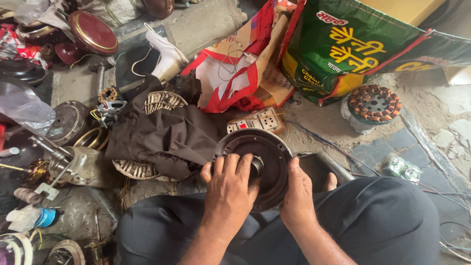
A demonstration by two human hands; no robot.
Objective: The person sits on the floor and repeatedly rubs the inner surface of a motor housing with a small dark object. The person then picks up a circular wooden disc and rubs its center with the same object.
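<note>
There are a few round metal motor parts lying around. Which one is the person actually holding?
The dark round cover on the lap, held by the left hand and right hand. The copper-wound stator and the grey housing lie untouched on the floor.

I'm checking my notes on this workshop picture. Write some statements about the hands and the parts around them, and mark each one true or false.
1. Both hands are on the round dark metal cover. True.
2. The left hand has its fingers spread over the cover's middle. True.
3. The right hand holds a hammer. False: it grips the cover's right edge.
4. A dark cloth lies left of the cover. True.
5. The copper-wound ring sits in the person's lap. False: it lies on the floor by the green bag.
</note>
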